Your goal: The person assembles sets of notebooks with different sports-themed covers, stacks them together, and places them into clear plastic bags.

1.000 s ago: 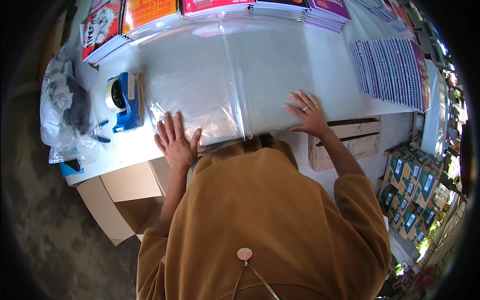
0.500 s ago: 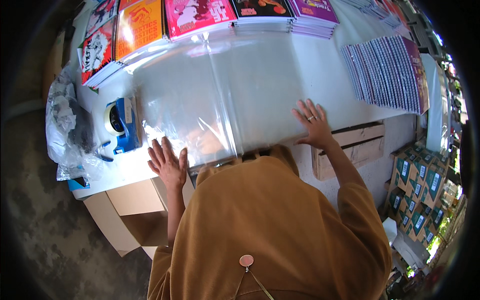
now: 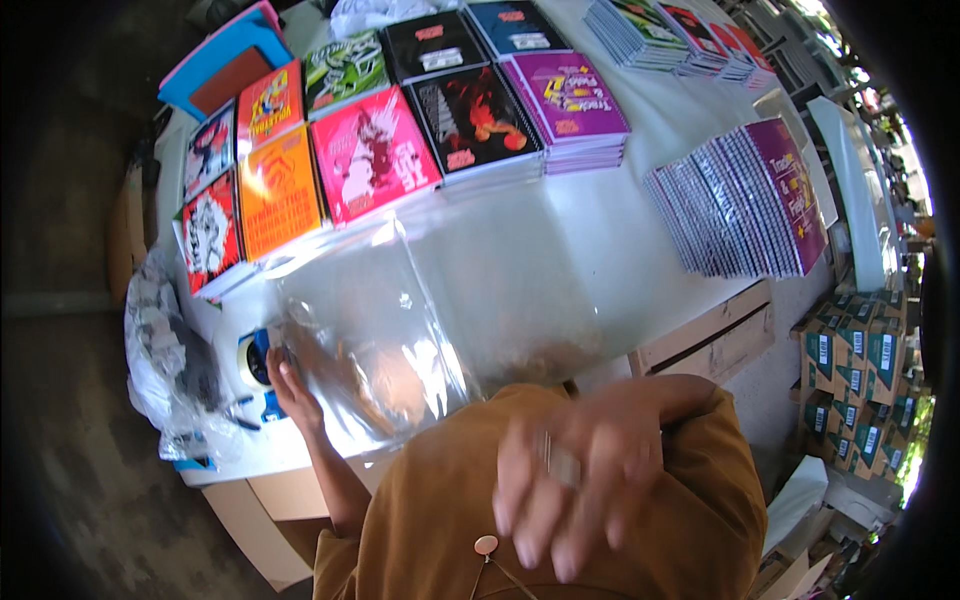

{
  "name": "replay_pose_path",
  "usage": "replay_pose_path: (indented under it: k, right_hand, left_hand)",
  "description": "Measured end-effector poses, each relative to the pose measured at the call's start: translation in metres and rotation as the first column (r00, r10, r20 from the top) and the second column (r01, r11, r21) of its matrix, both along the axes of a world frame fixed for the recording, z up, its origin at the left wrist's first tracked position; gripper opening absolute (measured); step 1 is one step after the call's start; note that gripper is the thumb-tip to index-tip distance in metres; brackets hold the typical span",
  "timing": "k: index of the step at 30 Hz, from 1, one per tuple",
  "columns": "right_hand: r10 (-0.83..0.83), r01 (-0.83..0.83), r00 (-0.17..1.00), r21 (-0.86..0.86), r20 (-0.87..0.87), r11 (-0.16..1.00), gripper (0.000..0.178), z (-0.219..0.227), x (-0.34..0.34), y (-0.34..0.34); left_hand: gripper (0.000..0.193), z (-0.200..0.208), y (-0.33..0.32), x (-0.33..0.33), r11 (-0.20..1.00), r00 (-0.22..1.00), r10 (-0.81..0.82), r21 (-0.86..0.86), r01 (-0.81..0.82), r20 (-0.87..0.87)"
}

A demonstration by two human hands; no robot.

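Observation:
Clear plastic sheeting (image 3: 512,285) lies on the white-covered table in front of me, with a shiny crease running through it. At its left side is my left hand (image 3: 294,392), fingers stretched out, beside a blue tape dispenser (image 3: 258,365) that it partly hides. Nothing shows in that hand. My right hand (image 3: 580,470) is raised before my chest, off the table and blurred. Its fingers hang downward and apart, with a ring on one, and I see nothing held in them. Stacked spiral-bound notebooks (image 3: 375,155) with colourful covers stand just beyond the sheeting.
A leaning row of purple spiral notebooks (image 3: 730,205) sits at the table's right. Crumpled clear plastic (image 3: 165,370) lies at the left edge. An opened cardboard box (image 3: 250,520) is below the table, a wooden crate (image 3: 705,330) under its right side, and stacked cartons (image 3: 850,385) farther right.
My right hand has lifted off the table and come back toward my chest. My left hand has shifted left to the tape dispenser. The view has tilted, showing more notebooks at the back.

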State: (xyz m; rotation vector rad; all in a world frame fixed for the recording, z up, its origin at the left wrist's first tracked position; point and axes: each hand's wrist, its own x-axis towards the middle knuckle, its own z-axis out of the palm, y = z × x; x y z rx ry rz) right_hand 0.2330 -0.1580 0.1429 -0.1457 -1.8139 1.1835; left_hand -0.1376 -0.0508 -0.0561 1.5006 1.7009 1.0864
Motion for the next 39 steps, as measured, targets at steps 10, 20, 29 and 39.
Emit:
replay_pose_path:
  k: [10,20,29,39]
  right_hand:
    - [-0.668,0.691,0.719,-0.093,0.192,0.717,0.02,-0.065,0.089,0.131]
    - [-0.454,0.846,-0.532,0.474,0.715,-0.246,0.063,-0.147,0.269,0.22]
    - [-0.923,0.923,0.374,0.062,0.093,0.38,0.043,-0.03,0.14,0.091]
    - [-0.716,0.417,0.178,0.607,0.675,0.676,0.026,-0.205,0.0,0.058]
  left_hand:
    - [0.039,0.065,0.11,0.118,0.937,0.974,-0.097,0.31,0.159,-0.206]
    - [0.042,0.016,0.151,0.339,0.45,0.493,-0.382,0.308,0.838,-0.782]
    - [0.031,0.141,0.158,0.176,0.939,0.539,-0.344,0.262,0.224,0.769]
    - [0.039,0.067,0.08,0.074,0.834,0.47,-0.524,0.318,0.45,0.71]
